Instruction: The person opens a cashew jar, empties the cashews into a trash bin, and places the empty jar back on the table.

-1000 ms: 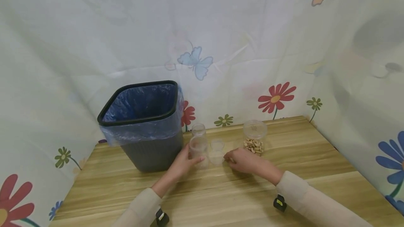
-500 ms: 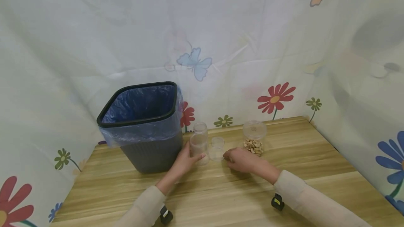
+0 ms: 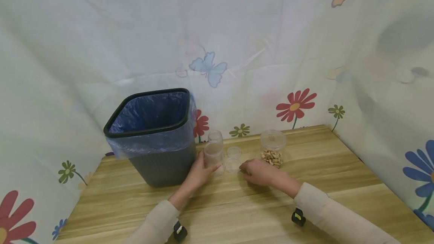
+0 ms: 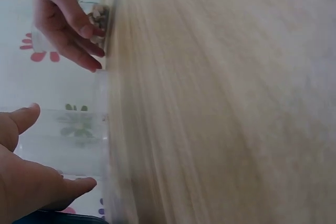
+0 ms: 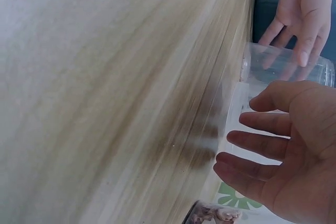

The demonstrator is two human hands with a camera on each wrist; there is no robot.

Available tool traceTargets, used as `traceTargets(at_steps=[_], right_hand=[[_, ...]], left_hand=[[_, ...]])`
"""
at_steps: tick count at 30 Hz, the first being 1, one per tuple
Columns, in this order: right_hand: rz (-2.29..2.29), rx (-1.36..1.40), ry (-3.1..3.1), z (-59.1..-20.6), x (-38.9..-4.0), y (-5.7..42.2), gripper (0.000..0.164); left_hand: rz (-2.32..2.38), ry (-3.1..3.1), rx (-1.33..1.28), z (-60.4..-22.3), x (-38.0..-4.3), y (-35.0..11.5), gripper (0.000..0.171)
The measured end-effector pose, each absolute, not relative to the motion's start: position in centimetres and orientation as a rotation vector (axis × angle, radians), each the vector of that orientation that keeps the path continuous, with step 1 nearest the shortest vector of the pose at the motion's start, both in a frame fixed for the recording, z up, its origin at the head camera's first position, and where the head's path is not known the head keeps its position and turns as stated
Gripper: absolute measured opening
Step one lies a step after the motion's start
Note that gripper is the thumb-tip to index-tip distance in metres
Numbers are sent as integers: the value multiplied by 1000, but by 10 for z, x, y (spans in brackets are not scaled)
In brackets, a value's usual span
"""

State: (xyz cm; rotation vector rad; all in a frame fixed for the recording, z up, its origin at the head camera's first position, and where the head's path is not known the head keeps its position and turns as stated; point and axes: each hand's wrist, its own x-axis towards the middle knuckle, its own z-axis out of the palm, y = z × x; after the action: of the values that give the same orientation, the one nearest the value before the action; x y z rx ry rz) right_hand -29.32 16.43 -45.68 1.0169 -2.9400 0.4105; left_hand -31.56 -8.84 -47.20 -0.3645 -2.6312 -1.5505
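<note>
In the head view, a tall clear plastic jar (image 3: 214,157) stands just right of the bin. My left hand (image 3: 198,170) lies around its near left side, thumb in front, fingers fairly straight. Through the jar wall (image 5: 286,64), the right wrist view shows the left fingers behind it. A second clear jar (image 3: 215,137) stands directly behind. To the right are two low, clear round containers (image 3: 233,165), one behind the other. My right hand (image 3: 257,171) touches the nearer one's right side with its fingertips, fingers loosely bent and spread in the right wrist view.
A dark bin (image 3: 162,168) lined with a blue bag stands at the left of the wooden table (image 3: 237,214). A clear lidded jar of cashews (image 3: 272,157) stands behind the right hand. A flower-printed curtain (image 3: 244,97) closes off the back and sides.
The clear jars at the left have shifted slightly back and now stand close together. The low containers have moved a little back too. Both hands stay nearly in place.
</note>
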Motion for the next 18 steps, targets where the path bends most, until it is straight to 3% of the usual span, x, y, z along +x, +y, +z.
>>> traceTargets(at_steps=[7,18], right_hand=[[459,934,-2995,-443,-284,162,31],[389,990,-2911,-410,-275,168,39]], left_hand=[[-1509,-2564,-488,-447,-292,-95,88],[-1297,-2548,-711,-417,-257,-94,79]])
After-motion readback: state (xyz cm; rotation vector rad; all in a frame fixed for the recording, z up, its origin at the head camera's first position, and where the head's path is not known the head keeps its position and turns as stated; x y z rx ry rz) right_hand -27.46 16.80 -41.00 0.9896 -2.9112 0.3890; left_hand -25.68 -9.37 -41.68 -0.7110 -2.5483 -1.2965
